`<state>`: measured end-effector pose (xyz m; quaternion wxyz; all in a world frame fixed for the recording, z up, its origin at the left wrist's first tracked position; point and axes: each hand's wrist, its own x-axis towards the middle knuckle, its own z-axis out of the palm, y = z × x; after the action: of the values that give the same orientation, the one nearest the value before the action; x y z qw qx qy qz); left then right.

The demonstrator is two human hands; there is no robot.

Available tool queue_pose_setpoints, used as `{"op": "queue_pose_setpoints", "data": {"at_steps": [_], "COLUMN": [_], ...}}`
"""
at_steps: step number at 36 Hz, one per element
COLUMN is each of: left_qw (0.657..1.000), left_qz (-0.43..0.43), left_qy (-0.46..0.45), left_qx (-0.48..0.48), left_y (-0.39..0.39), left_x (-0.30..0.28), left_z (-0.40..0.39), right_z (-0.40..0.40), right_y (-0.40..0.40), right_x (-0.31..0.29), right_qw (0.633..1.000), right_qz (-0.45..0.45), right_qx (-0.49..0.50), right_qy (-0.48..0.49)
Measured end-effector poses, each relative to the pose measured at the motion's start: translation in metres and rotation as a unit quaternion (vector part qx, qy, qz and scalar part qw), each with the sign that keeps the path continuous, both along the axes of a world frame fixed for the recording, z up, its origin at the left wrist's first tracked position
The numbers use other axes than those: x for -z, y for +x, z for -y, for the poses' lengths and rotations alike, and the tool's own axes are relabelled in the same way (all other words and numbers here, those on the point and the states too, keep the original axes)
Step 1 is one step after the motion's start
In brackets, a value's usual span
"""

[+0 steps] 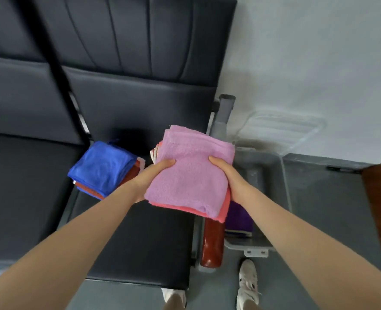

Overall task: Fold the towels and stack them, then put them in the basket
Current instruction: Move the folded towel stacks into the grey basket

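Now both thumbs press the pink stack [191, 173], left hand [150, 177] and right hand [232, 180] clamping its sides (fingers hidden beneath). Basket [261, 166] lies at four o'clock, nearer the right hand; blue stack [102, 166] waits at nine.

Left hand [150, 179], right hand [231, 180] gripping.

The pink stack [190, 175] hides most fingers [167, 163] and part of the purple towel [238, 217].
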<state>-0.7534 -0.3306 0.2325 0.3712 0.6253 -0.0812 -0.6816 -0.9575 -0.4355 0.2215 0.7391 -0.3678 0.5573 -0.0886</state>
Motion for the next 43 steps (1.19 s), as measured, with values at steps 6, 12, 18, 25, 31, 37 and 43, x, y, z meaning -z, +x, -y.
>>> {"op": "queue_pose_setpoints", "data": {"at_steps": [6,12,18,25,31,37,43], "left_qw": [0.996,0.994,0.995,0.997,0.999,0.999,0.996], "left_qz": [0.003,0.003,-0.005,-0.018,-0.014,-0.012,0.0], "left_qy": [-0.054,-0.052,-0.039,-0.041,-0.019,0.026,0.043], "left_qx": [0.072,0.096,0.088,0.056,0.023,0.036,0.081], "left_y": [-0.056,-0.14,-0.23,-0.299,-0.326,-0.32,-0.307], "left_x": [-0.011,0.008,0.029,0.062,0.105,0.165,0.25], "left_z": [0.052,0.103,0.152,0.196,0.221,0.24,0.261], "right_z": [0.036,0.075,0.121,0.165,0.196,0.207,0.22], "right_y": [-0.066,-0.154,-0.241,-0.306,-0.331,-0.332,-0.317], "right_x": [-0.013,-0.009,0.004,0.024,0.066,0.128,0.239], "right_qw": [0.999,0.998,0.997,0.996,0.997,0.993,0.99], "right_qz": [0.011,0.033,0.015,-0.007,0.01,0.025,-0.038], "right_qx": [0.047,0.057,0.077,0.086,0.066,0.082,0.119], "right_qy": [-0.001,-0.005,0.004,0.016,0.043,0.086,0.058]}}
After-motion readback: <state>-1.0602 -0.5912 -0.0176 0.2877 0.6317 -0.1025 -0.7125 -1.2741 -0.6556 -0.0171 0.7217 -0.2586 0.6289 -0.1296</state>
